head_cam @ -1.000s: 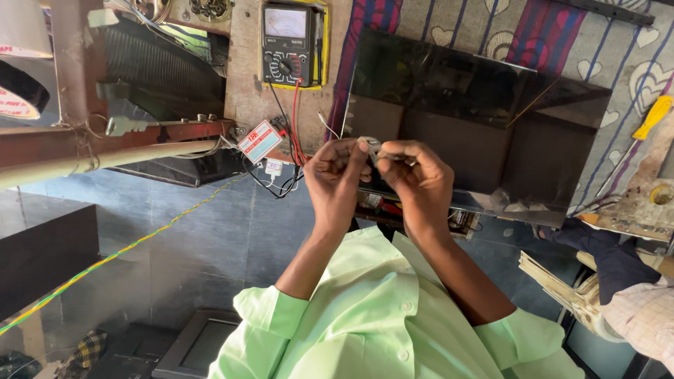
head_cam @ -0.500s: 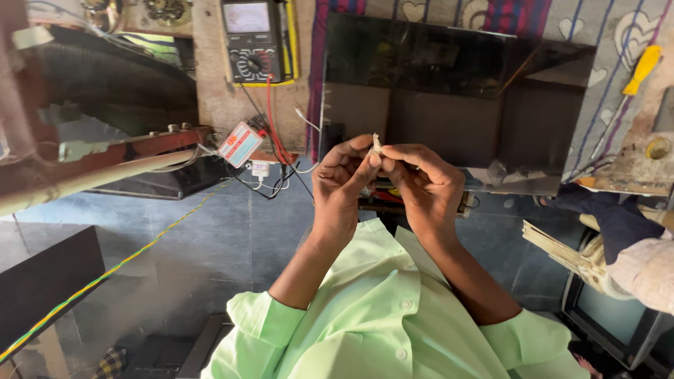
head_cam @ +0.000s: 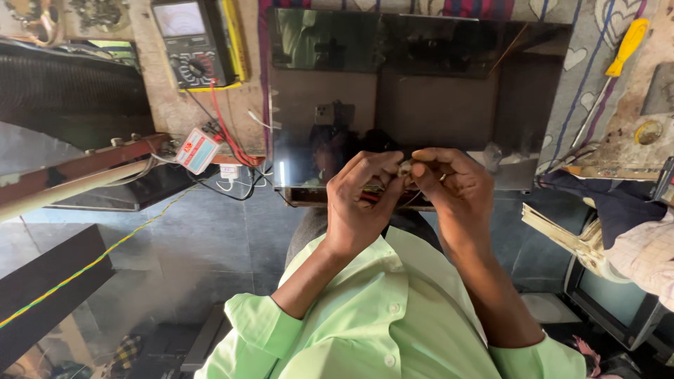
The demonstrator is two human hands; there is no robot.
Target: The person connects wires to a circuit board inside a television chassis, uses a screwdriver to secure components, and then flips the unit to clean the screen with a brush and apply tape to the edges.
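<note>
A: Head view: a small pale part (head_cam: 405, 168) was pinched between the fingertips of both hands. Left hand (head_cam: 361, 200) and right hand (head_cam: 456, 189) were closed on it together, just over the near edge of the glossy dark panel (head_cam: 393, 91).

B: Change noted against the earlier frames?

A: Hands were seen lower in frame and nearer the body than half a second back; the part was turned less upright between the fingertips. Grip by both hands was kept. Judged: the part was being worked or twisted, not put down.

B: Anything under the hands?

A: Red and dark wires (head_cam: 372, 196) were glimpsed below the fingers; their connection could not be told.

B: Surface and room?

A: Panel was laid flat on a patterned cloth (head_cam: 583, 63). An analogue multimeter (head_cam: 193, 42) with red lead was set at the left, a yellow-handled screwdriver (head_cam: 621, 56) at the right. Grey floor (head_cam: 175, 245) was crossed by a yellow-green wire (head_cam: 91, 263). Another person's sleeve (head_cam: 649, 253) was seen at the right edge.
</note>
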